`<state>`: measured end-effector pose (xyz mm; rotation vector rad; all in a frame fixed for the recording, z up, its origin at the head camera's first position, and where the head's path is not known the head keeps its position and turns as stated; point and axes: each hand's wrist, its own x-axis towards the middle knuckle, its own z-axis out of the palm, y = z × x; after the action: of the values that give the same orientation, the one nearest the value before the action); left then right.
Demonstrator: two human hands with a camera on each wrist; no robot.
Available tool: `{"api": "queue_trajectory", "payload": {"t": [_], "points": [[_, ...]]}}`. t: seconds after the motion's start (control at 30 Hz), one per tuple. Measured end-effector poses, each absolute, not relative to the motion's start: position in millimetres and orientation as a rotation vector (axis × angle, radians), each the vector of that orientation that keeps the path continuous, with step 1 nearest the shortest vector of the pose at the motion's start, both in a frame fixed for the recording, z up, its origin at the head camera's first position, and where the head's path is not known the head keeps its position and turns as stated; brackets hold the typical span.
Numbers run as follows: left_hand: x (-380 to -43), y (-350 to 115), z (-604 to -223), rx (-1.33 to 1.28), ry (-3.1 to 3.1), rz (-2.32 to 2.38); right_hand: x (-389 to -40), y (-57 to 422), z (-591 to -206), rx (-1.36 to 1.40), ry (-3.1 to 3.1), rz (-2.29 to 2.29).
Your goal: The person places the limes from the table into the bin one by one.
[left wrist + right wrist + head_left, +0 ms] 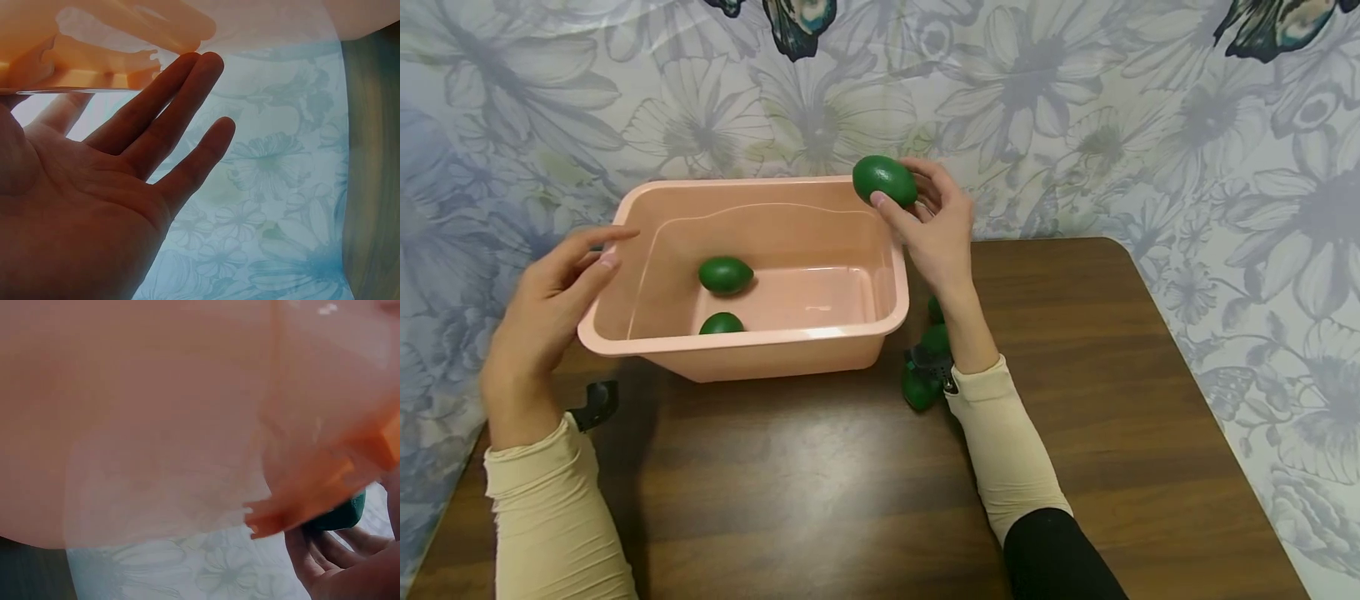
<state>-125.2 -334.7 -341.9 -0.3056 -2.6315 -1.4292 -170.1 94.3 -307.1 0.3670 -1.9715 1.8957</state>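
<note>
A pink plastic tub (790, 357) stands on the table, with one lime-like green fruit (726, 275) on its floor and another green fruit (721, 323) partly behind the front rim. Above the tub's far right corner, my right hand (936, 217) holds a glossy green fruit (884, 181) between thumb and fingers. The right wrist view shows this held fruit (344, 514) partly hidden by the tub's rim. My left hand (546, 308) is at the tub's left end, forefinger over the rim. Its other fingers (172, 128) stretch out straight below the rim in the left wrist view.
Several more green fruits (920, 390) lie on the brown wooden table (805, 492) right of the tub, partly hidden by my right wrist and its black camera mount. A wall with flower-patterned covering (1037, 100) rises directly behind the table.
</note>
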Motion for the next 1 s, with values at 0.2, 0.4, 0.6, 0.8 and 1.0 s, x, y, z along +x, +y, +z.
{"api": "queue_trajectory", "payload": {"t": [0.2, 0.4, 0.6, 0.8, 1.0], "points": [[-126.2, -332.6, -342.5, -0.306, -2.630, -1.447, -179.2, 91.0, -323.3, 0.422, -1.987, 1.856], [-126.0, -333.9, -342.7, -0.296, -2.636, -1.446, -170.6, 87.4, -315.1, 0.386, -2.013, 1.855], [-125.5, -334.2, -342.9, -0.299, -2.626, -1.462, -169.7, 83.9, -314.4, 0.427, -1.978, 1.860], [-125.8, -334.0, -343.8, -0.306, -2.618, -1.472, -169.6, 84.5, -315.0, 0.439, -1.935, 1.893], [-126.2, -333.9, -344.4, -0.328, -2.617, -1.491, -169.0, 88.7, -314.4, 0.428, -1.942, 1.941]]}}
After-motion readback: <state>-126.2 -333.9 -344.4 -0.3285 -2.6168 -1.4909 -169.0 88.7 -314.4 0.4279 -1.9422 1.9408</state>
